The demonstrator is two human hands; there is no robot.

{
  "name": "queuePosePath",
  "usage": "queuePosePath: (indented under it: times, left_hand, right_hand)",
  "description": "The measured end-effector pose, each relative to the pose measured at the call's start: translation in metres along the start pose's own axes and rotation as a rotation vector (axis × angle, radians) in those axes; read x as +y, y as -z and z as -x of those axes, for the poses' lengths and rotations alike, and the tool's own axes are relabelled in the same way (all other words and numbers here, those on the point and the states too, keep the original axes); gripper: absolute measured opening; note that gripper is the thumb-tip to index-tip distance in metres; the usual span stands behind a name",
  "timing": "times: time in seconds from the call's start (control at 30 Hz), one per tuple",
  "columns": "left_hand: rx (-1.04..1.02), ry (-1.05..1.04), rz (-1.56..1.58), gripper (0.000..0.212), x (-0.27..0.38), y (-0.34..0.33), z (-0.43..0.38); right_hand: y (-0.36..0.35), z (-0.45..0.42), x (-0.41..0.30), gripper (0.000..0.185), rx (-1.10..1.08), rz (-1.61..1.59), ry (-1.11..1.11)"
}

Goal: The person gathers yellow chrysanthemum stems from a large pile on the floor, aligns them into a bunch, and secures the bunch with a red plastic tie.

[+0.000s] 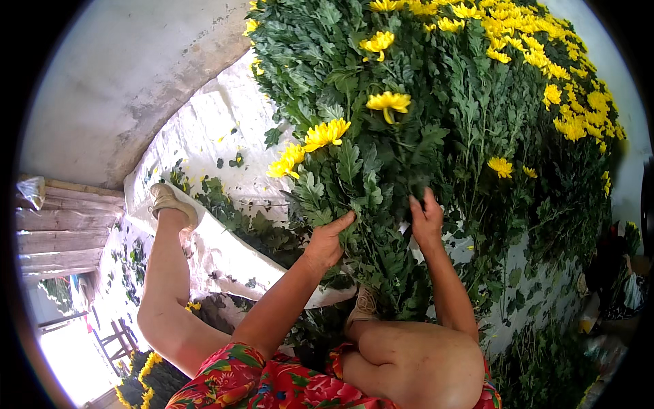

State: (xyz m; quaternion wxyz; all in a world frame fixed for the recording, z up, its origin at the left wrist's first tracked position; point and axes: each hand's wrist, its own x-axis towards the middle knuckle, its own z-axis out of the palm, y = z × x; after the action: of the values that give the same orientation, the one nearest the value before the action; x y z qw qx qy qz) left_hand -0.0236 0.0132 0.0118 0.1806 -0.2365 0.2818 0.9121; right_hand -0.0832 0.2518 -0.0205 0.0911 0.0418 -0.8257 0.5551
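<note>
My left hand (327,244) is closed around the leafy stems of a few yellow chrysanthemums (327,134), whose blooms point up and to the left. Just to the right, my right hand (428,220) pinches the lower part of a single chrysanthemum stem (403,148), slightly blurred, topped by one yellow bloom (389,104). Beyond both hands rises a large heap of cut chrysanthemums (460,87), dense with dark green leaves. More leafy stems (388,271) hang down between my forearms, and their lower ends are partly hidden.
A white sheet (225,115) strewn with fallen leaves and petals spreads under the heap. My legs are bent, with one shoe (171,202) on the sheet's left part. Bundled yellow flowers (148,376) lie at lower left near a wooden chair (115,337). A plastered wall (117,76) borders the left.
</note>
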Motion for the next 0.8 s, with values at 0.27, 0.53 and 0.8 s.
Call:
queuePosePath:
  times: [0.27,0.53,0.8]
  left_hand:
    - [0.018,0.023,-0.023,0.038,-0.005,-0.013,0.004]
    - [-0.018,0.082,-0.032,0.038,-0.006,-0.014,0.018]
    - [-0.138,0.282,-0.115,0.041,0.007,-0.010,0.027]
  right_hand:
    - [0.027,0.062,-0.059,0.017,-0.055,0.051,-0.038]
    - [0.005,0.079,-0.071,0.038,-0.222,-0.168,-0.084]
    - [0.006,0.092,-0.077,0.039,-0.169,-0.092,-0.049]
